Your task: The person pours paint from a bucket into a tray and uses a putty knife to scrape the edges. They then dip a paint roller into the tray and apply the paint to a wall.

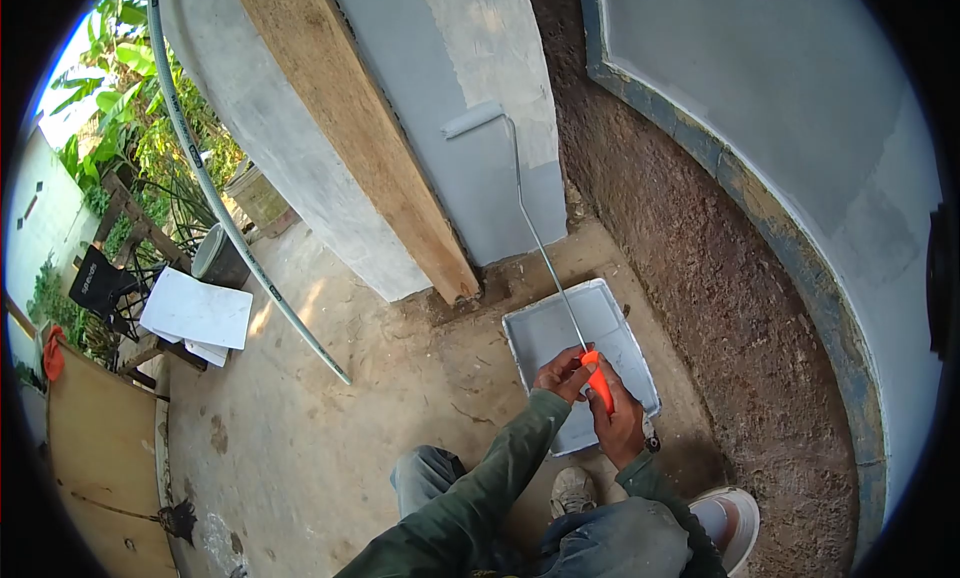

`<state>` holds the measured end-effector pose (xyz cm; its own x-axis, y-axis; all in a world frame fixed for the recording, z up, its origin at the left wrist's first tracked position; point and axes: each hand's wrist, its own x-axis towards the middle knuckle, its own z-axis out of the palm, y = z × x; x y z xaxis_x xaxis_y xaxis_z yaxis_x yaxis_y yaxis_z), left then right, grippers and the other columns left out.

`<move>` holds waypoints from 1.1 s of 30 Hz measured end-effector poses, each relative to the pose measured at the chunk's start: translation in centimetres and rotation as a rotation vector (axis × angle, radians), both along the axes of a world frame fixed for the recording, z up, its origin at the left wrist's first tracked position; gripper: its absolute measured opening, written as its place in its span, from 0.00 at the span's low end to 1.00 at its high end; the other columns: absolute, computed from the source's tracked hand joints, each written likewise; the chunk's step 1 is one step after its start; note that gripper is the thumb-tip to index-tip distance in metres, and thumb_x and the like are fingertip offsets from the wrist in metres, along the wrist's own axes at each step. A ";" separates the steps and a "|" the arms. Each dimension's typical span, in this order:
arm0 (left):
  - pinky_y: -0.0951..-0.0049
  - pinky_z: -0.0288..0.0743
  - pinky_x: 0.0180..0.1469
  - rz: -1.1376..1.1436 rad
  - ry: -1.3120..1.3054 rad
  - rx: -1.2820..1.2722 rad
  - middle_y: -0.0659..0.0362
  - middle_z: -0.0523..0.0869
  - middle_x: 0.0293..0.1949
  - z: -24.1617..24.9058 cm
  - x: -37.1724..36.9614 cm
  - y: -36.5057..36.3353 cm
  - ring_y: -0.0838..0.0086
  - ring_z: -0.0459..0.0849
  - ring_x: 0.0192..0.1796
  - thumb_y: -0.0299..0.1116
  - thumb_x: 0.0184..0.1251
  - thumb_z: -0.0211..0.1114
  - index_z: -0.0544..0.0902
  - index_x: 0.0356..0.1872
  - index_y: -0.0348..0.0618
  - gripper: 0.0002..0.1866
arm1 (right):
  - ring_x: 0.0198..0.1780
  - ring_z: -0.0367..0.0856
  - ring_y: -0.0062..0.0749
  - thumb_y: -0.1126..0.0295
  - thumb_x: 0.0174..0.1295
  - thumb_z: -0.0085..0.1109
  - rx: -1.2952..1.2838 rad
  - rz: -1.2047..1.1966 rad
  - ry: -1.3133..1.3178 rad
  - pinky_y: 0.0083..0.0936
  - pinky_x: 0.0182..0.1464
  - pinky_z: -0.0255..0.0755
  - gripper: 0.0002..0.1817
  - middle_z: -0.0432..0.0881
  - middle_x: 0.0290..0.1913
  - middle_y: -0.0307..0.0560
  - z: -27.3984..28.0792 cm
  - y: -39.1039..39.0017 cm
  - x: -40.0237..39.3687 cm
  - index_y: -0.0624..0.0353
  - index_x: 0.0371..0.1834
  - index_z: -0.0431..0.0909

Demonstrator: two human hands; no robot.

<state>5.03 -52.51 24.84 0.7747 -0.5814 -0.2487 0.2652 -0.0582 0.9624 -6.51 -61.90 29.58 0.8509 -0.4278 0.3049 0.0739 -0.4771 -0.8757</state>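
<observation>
A paint roller (598, 380) with an orange handle and a long bent metal rod is held in both my hands. My right hand (622, 425) is wrapped round the orange handle. My left hand (563, 374) is closed where the rod meets the handle. At the far end, the pale roller sleeve (473, 120) lies against a wall strip (500, 203), which is grey in part and whitish in its upper right. Below my hands, a paint tray (530, 323) with grey paint stands on the floor, partly hidden by them.
A wooden plank (350, 118) leans along the wall. On the left, a hose (215, 193) hangs down to the concrete floor. A white bucket (742, 523) stands near my right leg. Further left are a folding chair (100, 283), white sheets (197, 311) and a dark bucket (220, 258).
</observation>
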 end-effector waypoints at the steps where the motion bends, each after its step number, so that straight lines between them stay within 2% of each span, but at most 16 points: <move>1: 0.77 0.82 0.33 -0.001 -0.002 -0.001 0.60 0.86 0.49 -0.3 -0.1 0.0 0.77 0.85 0.45 0.38 0.69 0.65 0.76 0.64 0.49 0.23 | 0.63 0.77 0.55 0.74 0.66 0.54 -0.018 -0.006 0.004 0.37 0.61 0.73 0.24 0.75 0.64 0.60 -0.6 0.0 -0.2 0.65 0.66 0.70; 10: 0.76 0.82 0.31 -0.047 0.150 0.071 0.59 0.87 0.47 -4.6 -2.0 0.0 0.75 0.86 0.46 0.38 0.68 0.65 0.75 0.64 0.48 0.24 | 0.63 0.76 0.54 0.71 0.67 0.57 -0.050 -0.032 0.101 0.37 0.62 0.72 0.25 0.76 0.63 0.60 -4.0 0.1 -2.5 0.62 0.67 0.69; 11: 0.76 0.81 0.30 -0.053 0.146 0.066 0.60 0.87 0.46 -4.9 -2.1 0.0 0.76 0.86 0.44 0.39 0.68 0.65 0.76 0.64 0.50 0.24 | 0.63 0.76 0.54 0.70 0.67 0.57 -0.040 -0.030 0.118 0.37 0.62 0.72 0.25 0.77 0.62 0.60 -4.1 0.1 -2.6 0.61 0.68 0.69; 20: 0.77 0.81 0.30 -0.077 0.106 0.148 0.61 0.87 0.44 -6.0 -3.2 0.7 0.76 0.87 0.43 0.36 0.71 0.63 0.76 0.65 0.50 0.22 | 0.62 0.77 0.55 0.67 0.68 0.57 -0.019 -0.038 0.142 0.39 0.60 0.72 0.26 0.77 0.63 0.60 -4.0 0.8 -3.9 0.60 0.68 0.69; 23: 0.78 0.80 0.29 -0.070 0.142 0.103 0.60 0.87 0.46 -6.3 -2.6 0.4 0.77 0.86 0.42 0.40 0.68 0.65 0.76 0.65 0.53 0.24 | 0.63 0.76 0.54 0.69 0.68 0.57 -0.067 -0.048 0.125 0.38 0.62 0.71 0.25 0.77 0.63 0.59 -4.7 0.6 -3.3 0.60 0.68 0.69; 33: 0.77 0.82 0.33 -0.035 0.014 0.062 0.59 0.86 0.48 -1.6 -0.2 0.7 0.76 0.85 0.46 0.38 0.68 0.65 0.75 0.65 0.51 0.24 | 0.63 0.76 0.54 0.70 0.68 0.56 -0.053 -0.028 0.018 0.38 0.63 0.71 0.25 0.76 0.63 0.61 -2.2 0.7 -0.3 0.63 0.67 0.69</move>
